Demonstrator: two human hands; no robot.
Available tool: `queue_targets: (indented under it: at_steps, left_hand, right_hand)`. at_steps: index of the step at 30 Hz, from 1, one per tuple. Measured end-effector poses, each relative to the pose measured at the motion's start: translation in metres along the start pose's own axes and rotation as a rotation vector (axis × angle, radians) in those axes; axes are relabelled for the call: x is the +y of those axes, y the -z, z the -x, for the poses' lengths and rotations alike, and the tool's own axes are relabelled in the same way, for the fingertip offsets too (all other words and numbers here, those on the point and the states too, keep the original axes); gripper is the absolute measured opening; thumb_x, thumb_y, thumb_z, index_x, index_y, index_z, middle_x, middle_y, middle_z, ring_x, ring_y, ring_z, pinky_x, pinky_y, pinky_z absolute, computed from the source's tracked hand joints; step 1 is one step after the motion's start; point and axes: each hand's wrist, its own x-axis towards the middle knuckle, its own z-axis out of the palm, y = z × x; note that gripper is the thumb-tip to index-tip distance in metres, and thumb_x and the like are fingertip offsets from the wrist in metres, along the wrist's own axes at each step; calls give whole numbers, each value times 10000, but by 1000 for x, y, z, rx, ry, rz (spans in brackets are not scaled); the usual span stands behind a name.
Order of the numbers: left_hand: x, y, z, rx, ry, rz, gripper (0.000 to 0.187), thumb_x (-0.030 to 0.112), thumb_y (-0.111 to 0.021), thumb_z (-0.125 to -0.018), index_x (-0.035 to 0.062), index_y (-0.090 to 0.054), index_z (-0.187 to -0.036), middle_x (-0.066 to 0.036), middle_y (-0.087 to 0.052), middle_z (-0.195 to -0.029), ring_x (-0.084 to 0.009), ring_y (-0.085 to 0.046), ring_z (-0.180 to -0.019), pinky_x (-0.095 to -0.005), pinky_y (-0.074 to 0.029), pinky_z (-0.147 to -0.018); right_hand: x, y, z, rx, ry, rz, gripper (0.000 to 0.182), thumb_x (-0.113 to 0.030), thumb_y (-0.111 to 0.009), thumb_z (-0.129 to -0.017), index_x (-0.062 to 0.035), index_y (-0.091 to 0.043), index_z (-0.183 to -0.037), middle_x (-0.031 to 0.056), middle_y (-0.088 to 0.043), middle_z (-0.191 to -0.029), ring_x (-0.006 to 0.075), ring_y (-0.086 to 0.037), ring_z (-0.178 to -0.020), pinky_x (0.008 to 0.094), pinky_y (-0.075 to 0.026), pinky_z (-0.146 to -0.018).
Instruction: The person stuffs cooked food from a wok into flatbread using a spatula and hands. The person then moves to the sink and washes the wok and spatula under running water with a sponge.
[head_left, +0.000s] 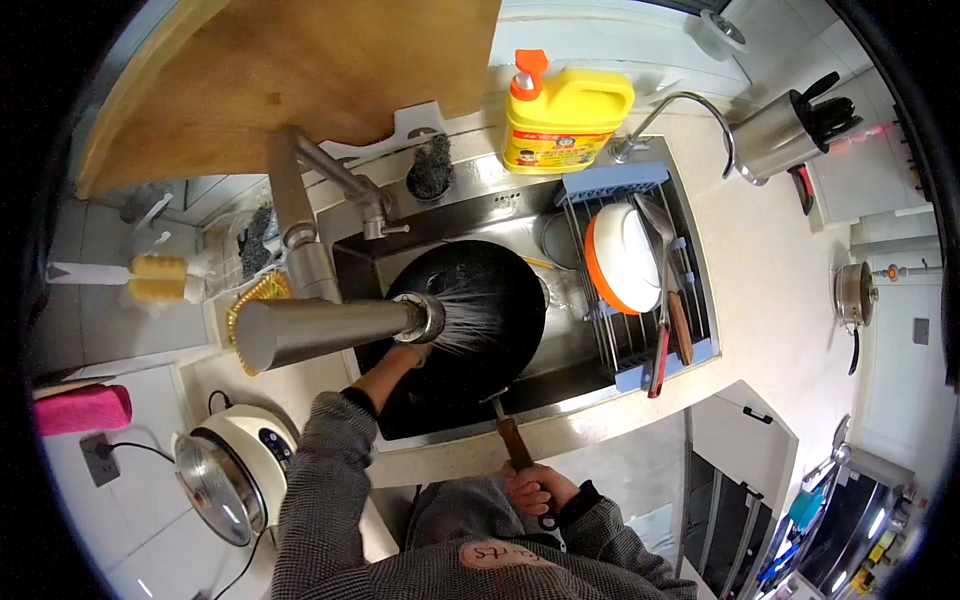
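Partly, faucet (330, 330) hides left hand (410, 352).

Home kitchen, steel sink (520, 215), dish soap (565, 120), drying rack (640, 330), rice cooker (232, 470)

Wok (470, 300) black, handle (515, 443) brown. Sink (590, 345) steel grey. Detergent bottle (565, 120) yellow, orange cap, red-and-white label. Bowl (622, 258) white inside, orange rim. Rack (625, 185) grey-blue. Sleeves (330, 490) grey fine-check weave. Cutting board (290, 70) light brown wood. Sponge (158, 277) yellow. Cloth (82, 408) pink. Desk (770, 280) cream.
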Motion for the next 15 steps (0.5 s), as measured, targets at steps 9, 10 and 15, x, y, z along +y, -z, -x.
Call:
queue_targets:
  at_steps: [9, 10, 15]
  left_hand:
    - [7, -29, -7, 54, -412, -828, 345, 117, -511, -866, 83, -514, -1209, -111, -496, -1242, -289, -475, -1120, -369, -418, -935]
    - [-1, -20, -3, -3, -289, -800, 340, 117, -517, -863, 80, -519, -1201, -113, -497, -1237, -288, -477, -1117, -370, -416, -934]
    - [-12, 8, -20, 327, -98, -181, 318, 121, -549, -849, 65, -543, -1163, -127, -500, -1212, -285, -484, -1103, -378, -407, -933]
  right_hand:
    - [-4, -12, 2, 122, 29, 149, 104, -54, -477, -870, -119, -410, -823, -51, -340, -540, 41, -261, -361, 217, -200, -326]
    - [-5, -12, 2, 109, 37, 155, 106, -52, -478, -872, -121, -409, -830, -52, -344, -542, 39, -263, -364, 215, -201, -329]
    - [-6, -8, -3, 91, 43, 216, 97, -56, -473, -881, -127, -412, -856, -61, -337, -546, 35, -272, -371, 211, -216, -339]
